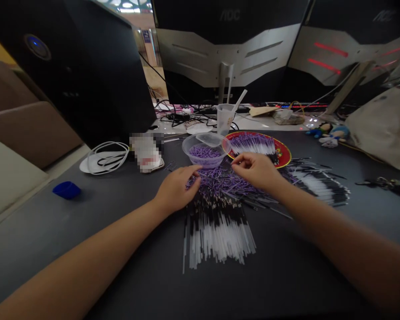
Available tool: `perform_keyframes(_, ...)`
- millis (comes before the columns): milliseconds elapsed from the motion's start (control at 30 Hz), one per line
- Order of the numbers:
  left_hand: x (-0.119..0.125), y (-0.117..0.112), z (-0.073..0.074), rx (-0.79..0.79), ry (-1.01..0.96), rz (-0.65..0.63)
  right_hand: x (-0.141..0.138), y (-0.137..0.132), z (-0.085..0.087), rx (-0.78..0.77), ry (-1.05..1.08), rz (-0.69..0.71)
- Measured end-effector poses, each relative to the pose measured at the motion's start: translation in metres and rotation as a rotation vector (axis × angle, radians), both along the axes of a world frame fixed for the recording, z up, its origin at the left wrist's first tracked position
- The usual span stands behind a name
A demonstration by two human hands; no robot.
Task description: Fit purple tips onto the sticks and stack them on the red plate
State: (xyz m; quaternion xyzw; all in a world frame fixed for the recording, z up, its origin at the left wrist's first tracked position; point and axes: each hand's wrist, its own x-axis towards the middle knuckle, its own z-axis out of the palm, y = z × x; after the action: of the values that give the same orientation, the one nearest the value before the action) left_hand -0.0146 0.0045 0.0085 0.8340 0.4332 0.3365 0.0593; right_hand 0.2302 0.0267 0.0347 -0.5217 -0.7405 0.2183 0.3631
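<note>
My left hand (178, 186) hovers at the left side of a loose heap of short purple sticks (225, 182). Its thumb stands apart from its curved fingers, and I see nothing between them. Above the heap's right side, my right hand (256, 170) has its fingertips pinched together; whatever they hold is too small to make out. A clear plastic bowl (186, 149) with more purple pieces stands just behind the heap. In front lies a bundle of thin white sticks with black ends (222, 235). Behind my right hand is a red plate (284, 153) bearing purple-and-white sticks.
A clear cup with a straw (224, 118) stands behind the bowl. More white-and-black sticks (320, 186) lie to the right, near pliers-like tools (383, 183). On the left are a blue cap-like object (66, 190), a coiled white cable (108, 153) and a phone-like object (146, 153). Monitors (230, 58) line the back.
</note>
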Motion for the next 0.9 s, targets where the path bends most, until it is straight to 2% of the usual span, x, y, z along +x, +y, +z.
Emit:
perform_keyframes(67, -0.016, 0.016, -0.001, 0.057, 0.104, 0.080, 0.013, 0.034, -0.002, 0.119, -0.114, -0.163)
perform_keyframes(167, -0.034, 0.035, -0.006, 0.037, 0.203, 0.128, 0.028, 0.083, -0.007, 0.169, -0.375, -0.276)
perform_keyframes(267, -0.042, 0.042, -0.011, -0.005, 0.212, 0.119, 0.034, 0.116, -0.011, 0.180, -0.443, -0.276)
perform_keyframes(367, -0.040, 0.040, -0.014, -0.012, 0.211, 0.068, 0.036, 0.127, -0.010, 0.169, -0.476, -0.262)
perform_keyframes(500, -0.033, 0.036, -0.015, -0.002, 0.231, 0.015, 0.041, 0.113, -0.004, 0.188, -0.546, -0.257)
perform_keyframes(700, -0.031, 0.036, -0.016, 0.029, 0.188, 0.018, 0.069, 0.056, 0.003, 0.043, -0.784, -0.108)
perform_keyframes(833, -0.029, 0.036, -0.016, 0.035, 0.187, 0.006, 0.088, 0.027, -0.003, 0.094, -0.845, 0.012)
perform_keyframes(900, -0.029, 0.036, -0.017, 0.034, 0.191, 0.008, 0.089, 0.019, -0.008, 0.163, -0.903, 0.017)
